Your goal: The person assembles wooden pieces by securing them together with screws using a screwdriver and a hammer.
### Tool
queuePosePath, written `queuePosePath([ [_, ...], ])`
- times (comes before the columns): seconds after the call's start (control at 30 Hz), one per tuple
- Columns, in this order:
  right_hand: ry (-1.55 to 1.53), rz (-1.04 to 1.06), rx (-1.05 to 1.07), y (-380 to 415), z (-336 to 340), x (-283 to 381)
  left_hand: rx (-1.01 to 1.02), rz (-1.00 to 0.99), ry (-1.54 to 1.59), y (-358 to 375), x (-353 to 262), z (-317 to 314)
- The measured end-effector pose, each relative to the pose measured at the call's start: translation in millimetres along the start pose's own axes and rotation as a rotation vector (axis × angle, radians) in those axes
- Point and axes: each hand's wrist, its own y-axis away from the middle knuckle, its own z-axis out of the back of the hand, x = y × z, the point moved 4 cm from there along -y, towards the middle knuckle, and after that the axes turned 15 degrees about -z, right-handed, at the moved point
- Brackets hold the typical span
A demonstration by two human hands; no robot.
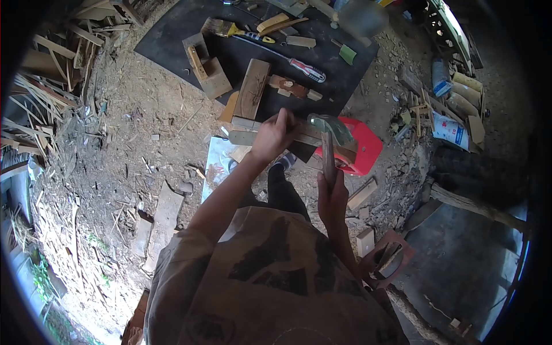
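My left hand (pixel 275 135) is closed around a long narrow piece of wood (pixel 242 138) lying crosswise in front of my body. In my right hand (pixel 333 198) is a hammer (pixel 328 155), gripped by its wooden handle. Its head is smeared by motion, close to the right part of the wood piece. Just beyond my left hand, a thick wooden block (pixel 252 89) rests on a black sheet (pixel 172 37). Under and beside the hammer head lies a red plastic piece (pixel 368 148).
On the black sheet lie a screwdriver (pixel 307 70), a paintbrush (pixel 221 27), a wooden plane-like block (pixel 215 77) and a green piece (pixel 347 54). Scrap wood (pixel 52 75) is heaped at left. Bags (pixel 451 129) stand at right. Chips and offcuts litter the dirt floor.
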Motion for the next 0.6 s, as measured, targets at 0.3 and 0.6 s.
queuePosePath([
  [0.3,0.026,-0.026,-0.002,0,4,8,-0.020,-0.004,0.025,-1,-3,3],
  [0.6,0.117,0.077,-0.034,-8,-6,-14,0.005,0.063,0.015,-2,-2,1],
])
